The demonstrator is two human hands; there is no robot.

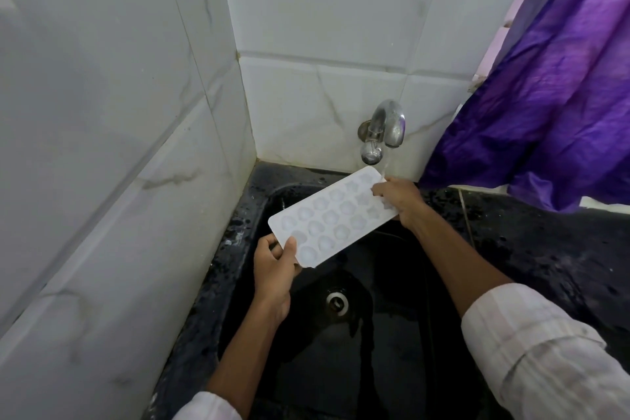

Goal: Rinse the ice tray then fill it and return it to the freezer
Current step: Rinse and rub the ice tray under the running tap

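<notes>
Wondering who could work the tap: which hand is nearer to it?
Right. The right hand grips the far end of the ice tray just below the tap; the left hand grips its near end, farther away.

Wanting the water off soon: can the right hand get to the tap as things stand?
Probably yes. The right hand grips the far end of the ice tray just below the tap, nothing between; it must let go first, leaving the tray to the left hand.
</notes>
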